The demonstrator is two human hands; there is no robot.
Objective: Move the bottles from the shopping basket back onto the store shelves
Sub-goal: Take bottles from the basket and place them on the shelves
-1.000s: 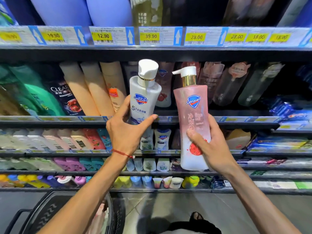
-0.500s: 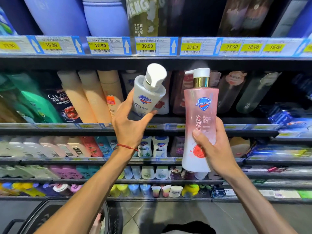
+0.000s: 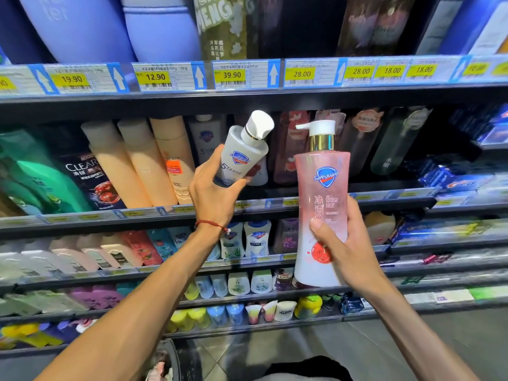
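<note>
My left hand (image 3: 213,193) grips the lower part of a white Safeguard pump bottle (image 3: 244,152), tilted to the right, its base just above the second shelf (image 3: 398,198) among the bottles standing there. My right hand (image 3: 345,243) holds a tall pink Safeguard pump bottle (image 3: 321,199) upright in front of the shelves, to the right of the white one. Only the dark rim of the shopping basket (image 3: 171,356) shows at the bottom edge, under my left forearm.
Peach bottles (image 3: 143,160), a black Clear bottle (image 3: 88,180) and green bottles stand left on the second shelf; dark and clear bottles (image 3: 390,144) stand right. The upper shelf edge (image 3: 247,75) carries yellow price tags. Lower shelves hold several small bottles and tubes.
My left hand has carried the white bottle up and inward toward the second shelf, tilting it right. The pink bottle has shifted right and a little up. The view has tilted upward.
</note>
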